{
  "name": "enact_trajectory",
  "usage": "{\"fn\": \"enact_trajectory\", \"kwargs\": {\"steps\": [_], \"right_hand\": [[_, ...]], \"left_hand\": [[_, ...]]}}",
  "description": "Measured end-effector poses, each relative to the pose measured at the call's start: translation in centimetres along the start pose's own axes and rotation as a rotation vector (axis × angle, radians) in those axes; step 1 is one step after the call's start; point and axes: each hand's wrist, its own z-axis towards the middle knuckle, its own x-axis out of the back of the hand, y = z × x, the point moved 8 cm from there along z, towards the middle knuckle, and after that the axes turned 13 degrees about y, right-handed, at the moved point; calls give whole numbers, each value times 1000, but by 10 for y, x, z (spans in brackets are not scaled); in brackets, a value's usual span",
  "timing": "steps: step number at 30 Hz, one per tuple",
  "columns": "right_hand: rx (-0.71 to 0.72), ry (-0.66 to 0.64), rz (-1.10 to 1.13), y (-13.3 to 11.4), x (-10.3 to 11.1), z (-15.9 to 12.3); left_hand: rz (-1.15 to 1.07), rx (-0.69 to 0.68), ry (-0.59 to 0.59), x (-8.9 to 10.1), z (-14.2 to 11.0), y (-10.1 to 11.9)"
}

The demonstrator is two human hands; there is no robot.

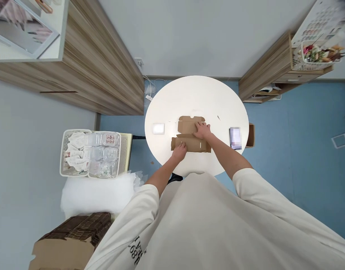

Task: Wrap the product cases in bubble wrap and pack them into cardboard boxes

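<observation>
A brown cardboard mailer box (186,125) lies unfolded on the round white table (195,92), its tabbed lid flap toward the far side. My right hand (202,131) rests on the right part of that lid with its fingers spread. Closer to me, my left hand (179,151) presses on the left part of the box's near panel, fingers laid on the cardboard. A small white packet (158,128) is on the table to the left. To the right lies a phone-like rectangular thing (235,138), its face blurred out.
Left of the table, white baskets (61,153) hold clear plastic cases and packets. Below them are a white foam-like stack (97,193) and flattened cardboard boxes (62,253). Wooden cabinets (105,60) flank the table, and a brown bin (251,135) stands by its right edge.
</observation>
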Motion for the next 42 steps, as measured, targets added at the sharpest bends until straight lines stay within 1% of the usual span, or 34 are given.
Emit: {"fn": "enact_trajectory", "kwargs": {"steps": [5, 11, 14, 18, 23, 27, 29, 30, 32, 33, 34, 36, 39, 42], "right_hand": [[33, -41, -16, -3, -7, -25], [113, -122, -52, -18, -29, -64], [109, -166, -88, -25, -39, -75], [74, -195, -126, -29, -46, -81], [96, -184, -153, -36, -48, -83], [83, -188, -171, -38, -49, -86], [78, -195, -173, -39, -49, -87], [76, -201, -172, -38, -49, -87], [74, -213, -167, -38, -51, -87], [75, -218, -163, -38, -53, -87], [76, -220, -160, -38, -54, -87], [82, -213, -152, -39, -55, -88], [88, -187, -143, -40, -54, -89], [92, -165, -144, -42, -51, -91]], "left_hand": [[-19, 52, -44, -2, 2, 0], [-12, 62, -77, 0, 3, 3], [-10, 64, -71, 2, 3, 4], [-8, 60, -63, 3, 2, 5], [-27, 75, -50, 4, 4, 5], [-64, 40, -14, 12, 0, 4], [-71, 30, 29, 21, -7, -2], [-67, 51, 61, 27, -11, -8], [-38, 146, 141, 41, -22, -26], [-24, 193, 160, 45, -28, -34], [-15, 226, 161, 49, -33, -41], [-9, 239, 127, 50, -40, -48], [-13, 197, 72, 46, -43, -45], [-7, 208, 66, 43, -40, -37]]}}
